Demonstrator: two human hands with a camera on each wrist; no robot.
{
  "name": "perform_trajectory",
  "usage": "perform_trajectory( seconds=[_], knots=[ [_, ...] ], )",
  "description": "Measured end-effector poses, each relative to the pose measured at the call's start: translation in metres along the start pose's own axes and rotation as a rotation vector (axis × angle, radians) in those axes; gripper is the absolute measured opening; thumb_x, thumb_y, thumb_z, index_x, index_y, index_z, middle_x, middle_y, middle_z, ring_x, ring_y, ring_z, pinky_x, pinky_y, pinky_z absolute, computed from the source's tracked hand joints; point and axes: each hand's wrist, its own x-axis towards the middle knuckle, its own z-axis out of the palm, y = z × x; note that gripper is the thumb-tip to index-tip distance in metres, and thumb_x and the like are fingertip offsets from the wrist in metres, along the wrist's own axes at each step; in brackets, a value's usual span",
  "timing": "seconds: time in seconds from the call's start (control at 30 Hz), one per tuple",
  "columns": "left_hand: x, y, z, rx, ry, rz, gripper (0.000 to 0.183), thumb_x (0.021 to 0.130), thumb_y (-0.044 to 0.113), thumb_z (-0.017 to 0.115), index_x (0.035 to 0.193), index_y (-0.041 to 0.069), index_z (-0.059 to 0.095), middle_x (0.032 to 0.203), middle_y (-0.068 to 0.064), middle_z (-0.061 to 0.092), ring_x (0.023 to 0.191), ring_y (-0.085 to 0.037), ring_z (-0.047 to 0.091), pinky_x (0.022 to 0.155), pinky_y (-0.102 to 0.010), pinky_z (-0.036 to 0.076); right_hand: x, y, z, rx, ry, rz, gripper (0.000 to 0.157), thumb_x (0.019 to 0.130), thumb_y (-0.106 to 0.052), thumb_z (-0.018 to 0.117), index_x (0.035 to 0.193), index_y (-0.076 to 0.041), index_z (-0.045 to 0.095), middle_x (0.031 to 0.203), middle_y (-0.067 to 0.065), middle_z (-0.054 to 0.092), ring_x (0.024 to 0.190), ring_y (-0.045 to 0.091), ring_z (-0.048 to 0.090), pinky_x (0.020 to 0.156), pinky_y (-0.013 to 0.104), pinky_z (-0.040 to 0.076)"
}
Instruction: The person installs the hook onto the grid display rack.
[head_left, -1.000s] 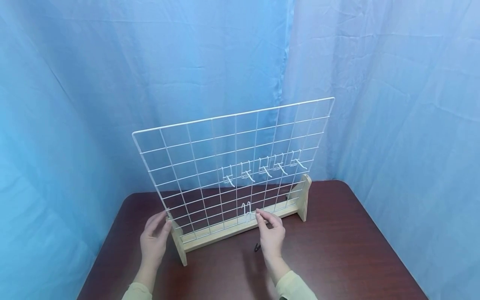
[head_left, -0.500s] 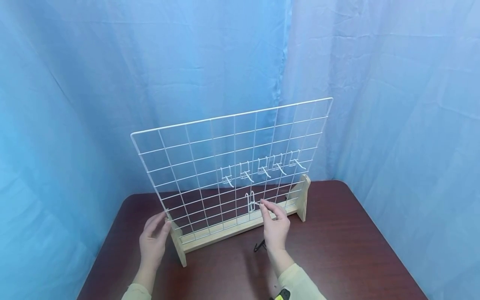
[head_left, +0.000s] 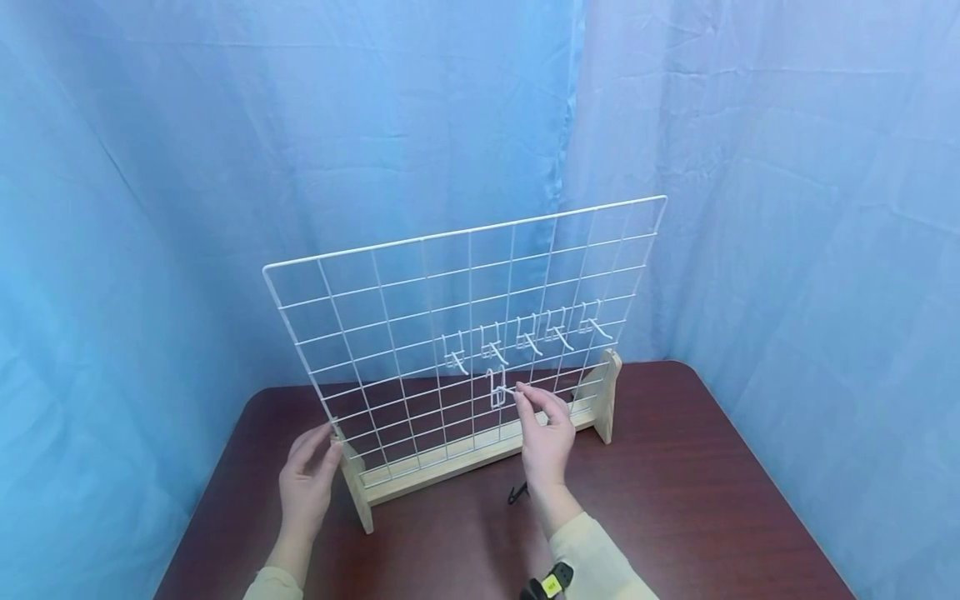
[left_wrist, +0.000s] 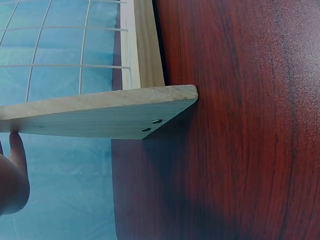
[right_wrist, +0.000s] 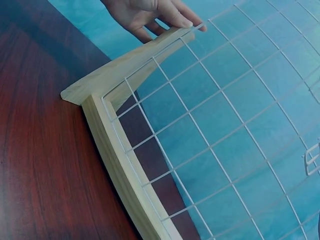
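A white wire grid panel stands upright in a pale wooden stand on the table. My left hand grips the top of the stand's left end piece where the panel's side wire meets it; the right wrist view shows its fingers around that wood. Between thumb and fingertips, my right hand pinches the prong of a white wire hook. This hook is in front of the lower middle of the grid; whether it touches the wires I cannot tell. Several similar hooks hang in a row just above it.
A small black hooked piece lies on the dark red wood-grain table, partly hidden by my right forearm. Blue curtains enclose the back and both sides. A black device with a yellow label is at my right wrist.
My right hand has raised the pinched hook from near the stand's bottom bar to just under the row of hooks. My left hand stays in place.
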Motion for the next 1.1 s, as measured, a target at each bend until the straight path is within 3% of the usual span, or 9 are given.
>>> perform_trajectory(
  seconds=[0.3,0.53,0.7,1.1],
  knots=[
    [0.001,-0.003,0.0,-0.022,0.006,0.026,0.031,0.09,-0.015,0.061,0.121,-0.016,0.058,0.113,0.015,0.057,0.109,0.0,0.053,0.095,-0.011,0.048,0.002,0.004,0.006,0.001,0.005,0.003,0.013,0.084,0.007,0.074,0.096,0.008,0.074,0.095,0.026,0.069,0.096,0.014,0.055,0.087,0.017,0.044],
    [0.0,0.0,0.0,-0.016,0.01,0.002,0.031,0.09,-0.014,0.061,0.121,-0.016,0.058,0.113,0.014,0.056,0.108,0.0,0.053,0.094,-0.011,0.048,0.0,0.004,0.009,-0.015,-0.002,0.02,0.014,0.083,0.007,0.074,0.097,0.009,0.074,0.095,0.026,0.068,0.096,0.021,0.056,0.085,0.022,0.046],
    [0.0,-0.001,0.001,-0.02,0.006,-0.001,0.031,0.091,-0.014,0.06,0.122,-0.016,0.058,0.113,0.014,0.056,0.108,-0.001,0.053,0.094,-0.01,0.048,-0.003,0.007,0.011,-0.034,-0.027,0.005,0.015,0.082,0.008,0.075,0.097,0.008,0.074,0.094,0.024,0.07,0.097,0.027,0.056,0.085,0.016,0.044],
    [0.002,-0.003,0.0,-0.039,0.009,0.007,0.032,0.09,-0.015,0.06,0.122,-0.018,0.057,0.112,0.014,0.057,0.108,-0.002,0.053,0.094,-0.01,0.048,-0.013,0.017,0.009,-0.071,-0.047,-0.014,0.016,0.081,0.01,0.075,0.097,0.008,0.074,0.096,0.023,0.071,0.098,0.035,0.057,0.085,0.015,0.045]
  ],
)
